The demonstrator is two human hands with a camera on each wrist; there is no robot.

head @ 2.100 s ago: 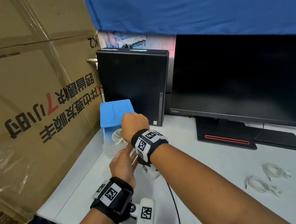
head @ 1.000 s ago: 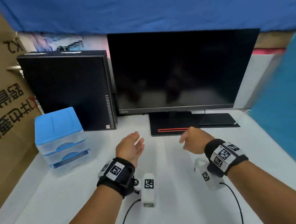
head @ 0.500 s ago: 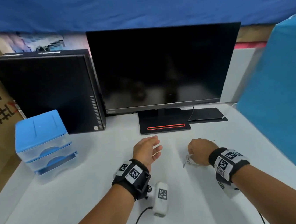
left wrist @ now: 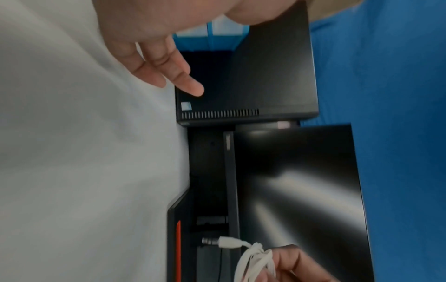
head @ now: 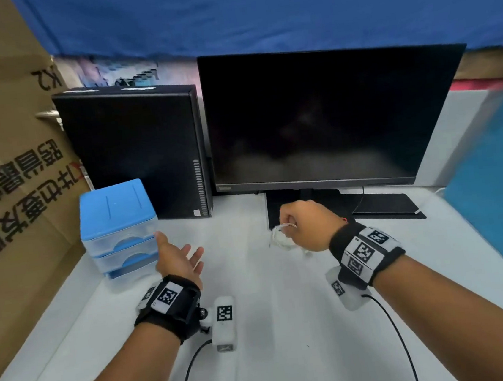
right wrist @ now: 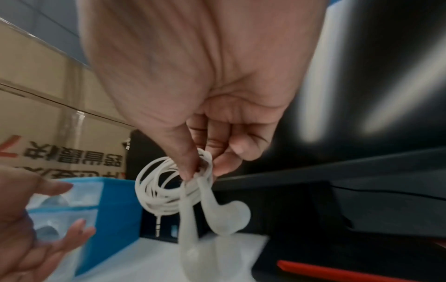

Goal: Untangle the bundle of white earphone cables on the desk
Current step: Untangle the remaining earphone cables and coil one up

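Two hands hover above the white tabletop [head: 262, 360]. Farthest left stands a blue drawer unit [head: 116, 217], with a black computer case [head: 134, 153] behind it. Next, the left hand [head: 178, 260] is palm up, fingers spread, holding nothing. Right of it, before the dark monitor [head: 329, 114], the right hand [head: 306, 225] pinches a coiled bundle of white earphone cables [right wrist: 164, 190], earbuds dangling clear of the tabletop.

Both forearms are bare, without sleeves. Each wrist carries a black strap [head: 170, 304] bearing white panels printed with black square fiducial markers. A white camera module [head: 224, 323] with its own marker is mounted beneath each strap, trailing a thin black cable [head: 188, 380].
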